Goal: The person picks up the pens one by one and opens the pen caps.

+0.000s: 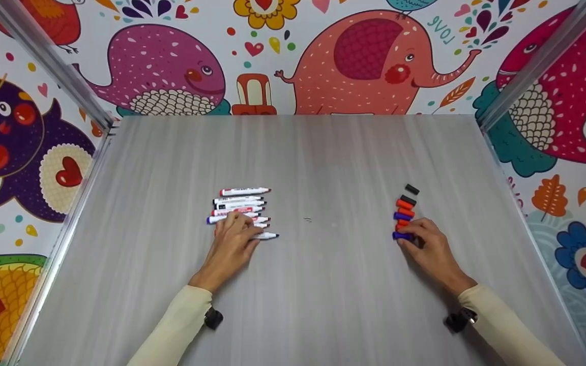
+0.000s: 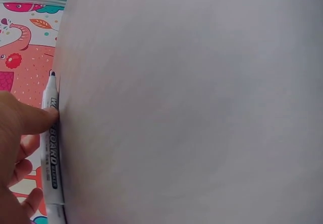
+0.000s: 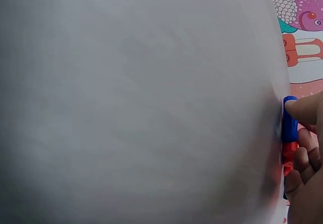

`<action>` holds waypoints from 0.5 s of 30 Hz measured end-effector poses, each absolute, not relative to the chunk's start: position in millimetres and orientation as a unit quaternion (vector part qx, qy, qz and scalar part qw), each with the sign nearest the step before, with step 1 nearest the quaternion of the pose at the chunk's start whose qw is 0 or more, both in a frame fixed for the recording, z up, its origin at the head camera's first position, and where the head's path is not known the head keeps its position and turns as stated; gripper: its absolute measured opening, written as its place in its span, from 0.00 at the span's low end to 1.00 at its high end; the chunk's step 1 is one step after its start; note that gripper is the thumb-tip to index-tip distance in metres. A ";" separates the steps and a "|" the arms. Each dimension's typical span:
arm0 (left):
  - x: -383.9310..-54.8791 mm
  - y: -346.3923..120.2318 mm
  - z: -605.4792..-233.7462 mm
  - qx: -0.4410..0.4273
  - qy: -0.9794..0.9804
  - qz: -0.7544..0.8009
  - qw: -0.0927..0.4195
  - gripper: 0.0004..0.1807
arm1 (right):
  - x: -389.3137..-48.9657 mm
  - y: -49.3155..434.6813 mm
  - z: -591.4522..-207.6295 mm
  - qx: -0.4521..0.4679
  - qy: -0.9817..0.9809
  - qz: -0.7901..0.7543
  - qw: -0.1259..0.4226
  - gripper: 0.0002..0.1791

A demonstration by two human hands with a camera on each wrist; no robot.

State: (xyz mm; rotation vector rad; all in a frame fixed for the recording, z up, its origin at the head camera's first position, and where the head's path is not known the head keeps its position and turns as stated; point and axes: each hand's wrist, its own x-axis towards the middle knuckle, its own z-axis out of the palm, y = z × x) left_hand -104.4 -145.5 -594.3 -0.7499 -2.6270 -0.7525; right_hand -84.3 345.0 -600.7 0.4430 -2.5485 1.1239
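Note:
A stack of uncapped whiteboard markers lies side by side in the head view, tips to the right, the farthest a red-tipped marker (image 1: pixel 244 191). My left hand (image 1: pixel 231 239) reaches over the near end of the row and grips the nearest marker (image 1: pixel 268 236), a white one with a dark tip. In the left wrist view my thumb lies on this marker's (image 2: pixel 52 153) printed barrel. Across the table my right hand (image 1: pixel 430 249) pinches a blue cap (image 1: pixel 401 236) at the near end of a line of caps. Thumb and fingers meet that blue cap (image 3: pixel 290 120) in the right wrist view.
Beyond the blue cap run red caps (image 1: pixel 405 204), another blue cap (image 1: pixel 402 216) and black caps, the farthest black cap (image 1: pixel 412 189) apart from the line. Small dark marks (image 1: pixel 308 220) show on the grey table (image 1: pixel 323 305). Printed walls (image 1: pixel 262 51) enclose its back and sides.

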 end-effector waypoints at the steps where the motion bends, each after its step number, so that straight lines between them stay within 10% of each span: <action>1: -104.4 -145.4 -594.1 -0.262 -0.916 -0.262 0.153 0.11 | -84.1 344.8 -600.3 0.153 -0.892 0.394 0.158 0.18; 15: -104.8 -142.4 -585.3 -0.260 -0.917 -0.256 0.163 0.13 | -89.7 348.4 -592.5 0.175 -0.882 0.410 0.156 0.16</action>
